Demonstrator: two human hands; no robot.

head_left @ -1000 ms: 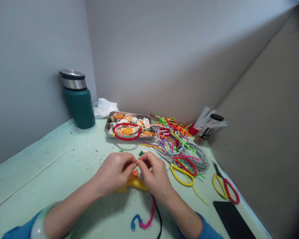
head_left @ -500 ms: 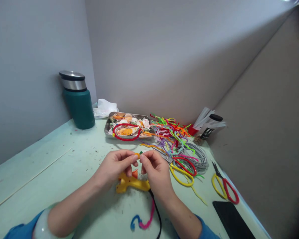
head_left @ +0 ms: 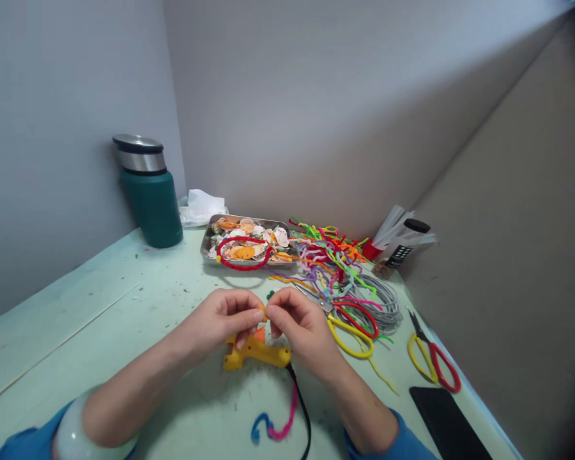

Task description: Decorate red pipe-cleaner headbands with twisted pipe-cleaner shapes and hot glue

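My left hand [head_left: 234,319] and my right hand [head_left: 299,326] meet over the table, thumbs and forefingers closed in a pinch. Between the fingertips shows a small orange piece [head_left: 264,313], mostly hidden; its kind is unclear. Both hands seem to grip it. Just beyond the fingertips is a small dark green piece [head_left: 271,294]. Below the hands lies a yellow glue gun [head_left: 263,352] with a black cord [head_left: 305,409], partly covered by my left fingers. A pink and blue pipe cleaner [head_left: 282,434] lies nearer to me.
A metal tray [head_left: 206,255] of shells carries a red pipe cleaner loop [head_left: 244,268]. Colourful pipe cleaners [head_left: 330,255], grey wire [head_left: 388,306] and scissors [head_left: 352,345] crowd the right. Smaller scissors [head_left: 431,358], a black phone-like slab [head_left: 445,421] and a green bottle [head_left: 153,207] stand around.
My fingertips have moved slightly down and toward me with the orange piece. The green piece now shows clear of the fingers. The glue gun stays in place.
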